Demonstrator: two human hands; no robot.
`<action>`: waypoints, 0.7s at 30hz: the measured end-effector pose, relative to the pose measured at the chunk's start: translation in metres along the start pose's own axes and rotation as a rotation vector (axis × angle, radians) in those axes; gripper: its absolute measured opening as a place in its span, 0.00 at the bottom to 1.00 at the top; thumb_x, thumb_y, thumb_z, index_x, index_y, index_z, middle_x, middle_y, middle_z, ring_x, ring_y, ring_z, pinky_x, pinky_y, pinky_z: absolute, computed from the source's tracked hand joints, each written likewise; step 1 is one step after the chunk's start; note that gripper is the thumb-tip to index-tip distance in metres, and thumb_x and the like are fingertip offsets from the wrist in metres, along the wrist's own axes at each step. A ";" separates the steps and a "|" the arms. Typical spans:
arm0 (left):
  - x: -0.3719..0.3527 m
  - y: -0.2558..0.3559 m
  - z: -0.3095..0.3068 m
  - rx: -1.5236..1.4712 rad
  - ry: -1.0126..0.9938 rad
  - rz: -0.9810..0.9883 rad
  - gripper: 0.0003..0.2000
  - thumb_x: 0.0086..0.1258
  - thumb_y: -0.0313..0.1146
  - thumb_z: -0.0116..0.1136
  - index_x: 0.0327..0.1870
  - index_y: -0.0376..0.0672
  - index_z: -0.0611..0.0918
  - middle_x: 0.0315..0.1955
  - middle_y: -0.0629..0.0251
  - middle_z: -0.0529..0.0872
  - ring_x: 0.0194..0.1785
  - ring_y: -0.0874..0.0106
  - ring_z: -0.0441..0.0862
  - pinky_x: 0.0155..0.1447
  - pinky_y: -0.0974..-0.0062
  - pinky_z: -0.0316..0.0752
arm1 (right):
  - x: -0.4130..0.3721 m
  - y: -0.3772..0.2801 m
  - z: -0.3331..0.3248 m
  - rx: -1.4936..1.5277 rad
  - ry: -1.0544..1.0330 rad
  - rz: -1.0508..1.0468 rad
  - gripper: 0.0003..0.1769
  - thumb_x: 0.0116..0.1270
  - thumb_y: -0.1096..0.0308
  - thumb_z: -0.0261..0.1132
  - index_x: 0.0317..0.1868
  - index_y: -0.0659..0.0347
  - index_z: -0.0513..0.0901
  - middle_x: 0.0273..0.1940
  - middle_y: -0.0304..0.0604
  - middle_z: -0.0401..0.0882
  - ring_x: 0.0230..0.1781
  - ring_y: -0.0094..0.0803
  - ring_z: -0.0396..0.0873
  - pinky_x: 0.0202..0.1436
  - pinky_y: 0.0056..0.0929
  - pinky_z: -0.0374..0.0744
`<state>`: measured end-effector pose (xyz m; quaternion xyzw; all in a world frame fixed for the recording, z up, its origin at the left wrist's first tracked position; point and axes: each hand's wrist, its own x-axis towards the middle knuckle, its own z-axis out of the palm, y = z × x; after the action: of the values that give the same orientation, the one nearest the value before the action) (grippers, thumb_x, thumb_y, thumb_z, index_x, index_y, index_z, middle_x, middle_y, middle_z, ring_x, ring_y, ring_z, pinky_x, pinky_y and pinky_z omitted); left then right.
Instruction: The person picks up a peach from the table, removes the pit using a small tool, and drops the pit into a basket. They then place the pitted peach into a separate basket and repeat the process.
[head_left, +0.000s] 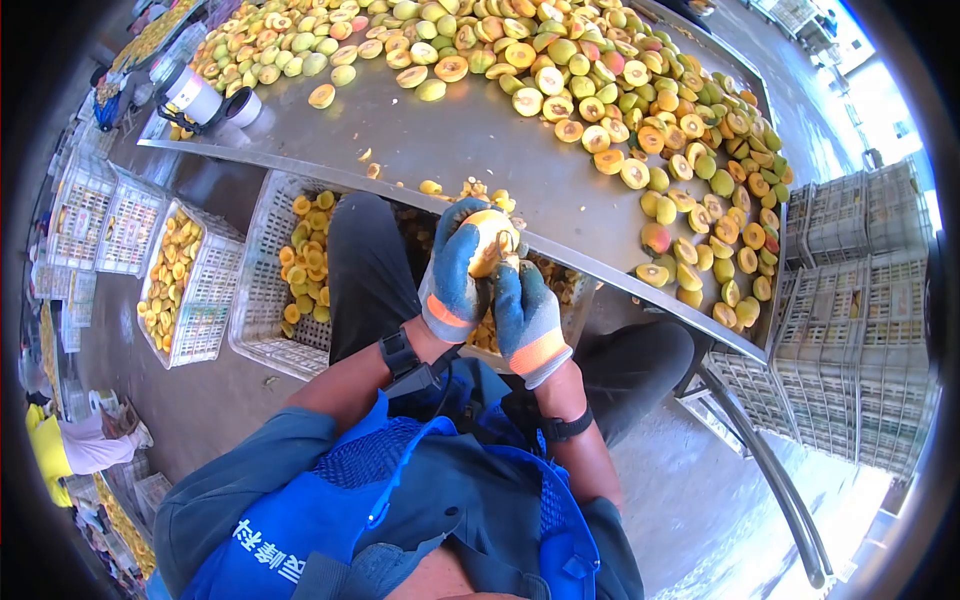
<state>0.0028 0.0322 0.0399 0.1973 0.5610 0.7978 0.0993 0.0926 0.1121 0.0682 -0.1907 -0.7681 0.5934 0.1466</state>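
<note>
My left hand (459, 265), in a blue and grey glove with an orange band, is closed around a yellow halved fruit (493, 243) above the metal table's near edge. My right hand (527, 318), gloved alike, has its fingers pressed together at the fruit's lower right side; whether they grip the fruit or something small between them is hidden. The fruit's cut face shows a brown hollow. Small fruit scraps (486, 192) lie on the table edge just beyond. Below my hands, a crate (574, 335) with scraps stands between my knees.
Many halved fruits (590, 75) cover the far and right parts of the metal table (430, 135). A white and black container (192, 97) stands at its left. Crates of fruit (205, 330) are on the left floor, stacked crates (825, 330) at right. A person in yellow (50, 455) is lower left.
</note>
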 end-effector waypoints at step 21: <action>0.003 -0.009 -0.011 0.270 -0.046 0.144 0.10 0.68 0.19 0.59 0.48 0.36 0.81 0.51 0.57 0.82 0.53 0.63 0.84 0.57 0.69 0.82 | 0.010 0.011 -0.018 0.293 -0.329 0.361 0.13 0.83 0.59 0.56 0.51 0.60 0.79 0.29 0.30 0.73 0.25 0.16 0.70 0.26 0.20 0.70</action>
<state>-0.0053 0.0273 0.0292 0.2670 0.6452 0.7153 0.0273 0.0933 0.1348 0.0619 -0.2023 -0.6412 0.7376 -0.0621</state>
